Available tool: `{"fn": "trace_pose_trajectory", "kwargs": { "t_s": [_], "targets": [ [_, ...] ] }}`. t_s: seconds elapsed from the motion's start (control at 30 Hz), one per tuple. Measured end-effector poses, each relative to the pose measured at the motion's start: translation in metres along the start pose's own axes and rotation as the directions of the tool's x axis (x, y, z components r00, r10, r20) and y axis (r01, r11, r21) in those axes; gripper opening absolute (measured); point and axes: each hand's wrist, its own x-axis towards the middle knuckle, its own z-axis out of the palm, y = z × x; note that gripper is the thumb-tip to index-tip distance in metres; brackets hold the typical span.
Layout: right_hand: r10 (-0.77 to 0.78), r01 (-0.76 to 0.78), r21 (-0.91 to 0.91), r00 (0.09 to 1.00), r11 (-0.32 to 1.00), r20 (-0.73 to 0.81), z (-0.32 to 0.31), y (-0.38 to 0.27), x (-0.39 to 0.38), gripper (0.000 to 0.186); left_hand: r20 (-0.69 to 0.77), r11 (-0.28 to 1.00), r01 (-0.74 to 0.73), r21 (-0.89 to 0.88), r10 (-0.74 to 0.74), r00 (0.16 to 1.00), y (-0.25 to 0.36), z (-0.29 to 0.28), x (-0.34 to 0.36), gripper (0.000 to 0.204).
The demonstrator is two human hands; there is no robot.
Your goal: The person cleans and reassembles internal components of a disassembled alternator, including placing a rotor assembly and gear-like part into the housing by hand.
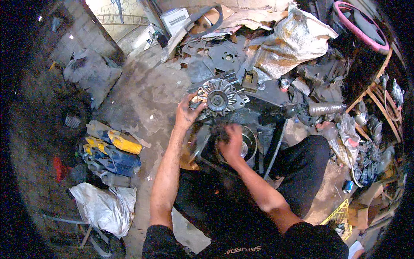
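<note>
An alternator point(217, 100) with a finned fan and a round pulley faces up in front of me. My left hand point(188, 113) is closed round its left side, thumb near the fan blades. Closer to me, my right hand point(232, 144) is blurred over a round metal basin point(255, 146). Its fingers look curled round something dark, too smeared to make out. The right hand and forearm hide part of the basin. A dark, greasy bench point(269, 101) lies beyond and to the right of the basin.
Yellow and blue containers point(125, 141) and a white sack point(108, 207) lie at left. A dirty sack point(293, 41) covers the far side. At right are a plastic bottle point(327, 108), a pink-rimmed steering wheel point(362, 28), a blue can point(348, 186) and a yellow crate point(338, 218).
</note>
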Motion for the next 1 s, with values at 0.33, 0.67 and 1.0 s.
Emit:
{"fn": "trace_pose_trajectory", "kwargs": {
  "t_s": [0.33,0.67,1.0],
  "targets": [
    [0.051,-0.038,0.041,0.909,0.998,-0.414,0.008,-0.031,0.049,0.048,-0.125,0.999,0.023,0.025,-0.020,0.992,0.016,0.010,-0.006,0.050],
    [0.048,-0.021,0.151,0.983,0.988,-0.178,-0.026,-0.028,0.047,0.053,-0.125,0.994,0.105,0.021,-0.101,0.987,0.009,0.007,-0.008,0.048],
    [-0.160,0.162,-0.158,0.987,0.974,0.026,-0.027,-0.022,0.040,0.057,-0.130,0.995,0.098,0.002,-0.097,0.987,0.016,0.006,-0.007,0.049]
  ]
}}
